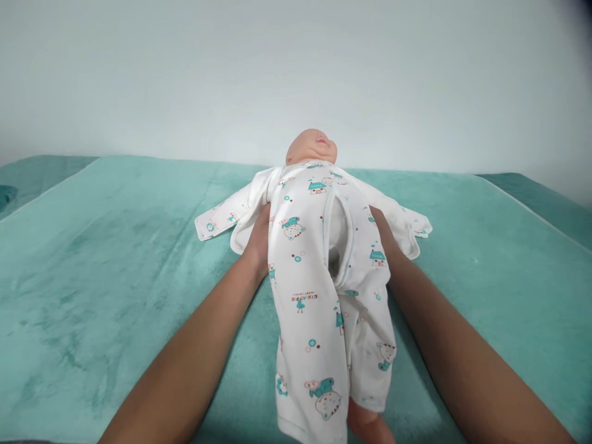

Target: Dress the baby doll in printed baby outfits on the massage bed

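Observation:
A baby doll (309,147) lies on its back in the middle, its head toward the wall. White printed trousers (303,265) with an open crotch cover it from the chest down, and one foot (370,425) shows below a trouser leg. Beneath them a white jacket (254,192) lies open, sleeves spread to both sides. My left hand (262,239) reaches in at the left side of the doll's torso, between jacket and trousers. Opposite it, my right hand (382,229) is tucked against the right side. The fingers of both hands are hidden behind the doll and clothes.
A light green plush blanket (115,277) lies under the doll, with darker green fabric (536,200) at its far corners. Behind the far edge rises a plain pale wall (296,68).

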Action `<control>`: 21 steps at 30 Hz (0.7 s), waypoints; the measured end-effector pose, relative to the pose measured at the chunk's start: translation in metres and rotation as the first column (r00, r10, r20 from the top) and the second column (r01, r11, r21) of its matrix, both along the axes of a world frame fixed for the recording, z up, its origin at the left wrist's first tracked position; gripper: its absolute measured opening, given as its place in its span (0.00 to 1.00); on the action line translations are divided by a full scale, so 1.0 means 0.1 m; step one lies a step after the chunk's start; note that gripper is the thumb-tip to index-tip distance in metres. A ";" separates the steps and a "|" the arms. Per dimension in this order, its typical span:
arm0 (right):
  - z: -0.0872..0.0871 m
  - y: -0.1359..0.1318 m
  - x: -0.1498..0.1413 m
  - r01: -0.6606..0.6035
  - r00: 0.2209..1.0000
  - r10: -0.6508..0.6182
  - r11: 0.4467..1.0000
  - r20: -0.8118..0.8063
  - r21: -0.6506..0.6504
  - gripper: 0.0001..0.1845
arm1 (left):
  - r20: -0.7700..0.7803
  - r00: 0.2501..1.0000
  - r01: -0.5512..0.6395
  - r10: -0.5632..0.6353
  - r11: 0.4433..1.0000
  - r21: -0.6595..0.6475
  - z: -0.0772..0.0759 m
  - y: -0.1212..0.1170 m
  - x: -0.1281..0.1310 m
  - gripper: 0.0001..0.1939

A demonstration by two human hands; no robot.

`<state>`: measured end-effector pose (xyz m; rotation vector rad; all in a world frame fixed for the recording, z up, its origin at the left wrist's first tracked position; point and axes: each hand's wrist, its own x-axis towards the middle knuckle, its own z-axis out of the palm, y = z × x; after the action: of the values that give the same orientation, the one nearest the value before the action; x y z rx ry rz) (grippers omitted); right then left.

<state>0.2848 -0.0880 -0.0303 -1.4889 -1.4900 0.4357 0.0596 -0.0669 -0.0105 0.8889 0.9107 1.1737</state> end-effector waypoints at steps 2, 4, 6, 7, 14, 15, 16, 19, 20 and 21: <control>-0.01 -0.01 0.00 -0.005 1.000 0.005 1.000 0.001 -0.004 0.11 | -0.066 0.998 -0.009 0.007 1.000 -0.028 0.01 0.00 0.00 0.11; -0.01 -0.02 0.00 -0.019 1.000 0.019 1.000 -0.006 -0.007 0.11 | -0.084 0.996 -0.014 0.012 0.999 -0.028 0.00 0.02 0.00 0.13; 0.00 -0.02 0.00 -0.020 1.000 0.020 1.000 -0.011 -0.015 0.11 | -0.082 0.997 0.003 -0.001 1.000 0.026 -0.01 0.04 0.01 0.11; 0.00 -0.03 0.00 -0.020 1.000 0.019 1.000 -0.013 -0.022 0.10 | -0.083 0.996 0.017 -0.012 0.998 0.061 -0.02 0.06 0.01 0.11; -0.02 -0.03 0.02 -0.055 0.998 0.054 0.998 0.011 0.021 0.10 | -0.159 0.986 0.054 -0.043 0.996 0.065 -0.09 0.12 -0.02 0.16; -0.03 -0.02 0.03 -0.061 0.998 0.061 0.997 0.008 0.036 0.10 | -0.180 0.983 0.055 -0.041 0.996 0.074 -0.09 0.12 -0.03 0.17; -0.04 -0.02 0.04 -0.069 0.998 0.069 0.996 0.007 0.051 0.11 | -0.196 0.980 0.056 -0.040 0.995 0.077 -0.09 0.11 -0.04 0.18; -0.08 0.00 0.08 -0.087 0.996 0.084 0.993 0.038 0.080 0.14 | -0.167 0.984 0.064 -0.057 0.997 0.038 -0.07 0.07 -0.05 0.20; -0.10 0.00 0.08 -0.084 0.995 0.079 0.993 0.053 0.088 0.15 | -0.137 0.989 0.064 -0.059 0.997 0.035 -0.06 0.04 -0.05 0.19; -0.11 -0.01 0.08 -0.074 0.995 0.068 0.993 0.066 0.096 0.17 | -0.106 0.993 0.060 -0.055 0.997 0.046 -0.05 0.02 -0.05 0.19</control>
<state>0.2924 -0.0891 -0.0410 -1.3865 -1.5949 0.3552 0.0550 -0.0649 -0.0156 1.0174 0.9379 1.1126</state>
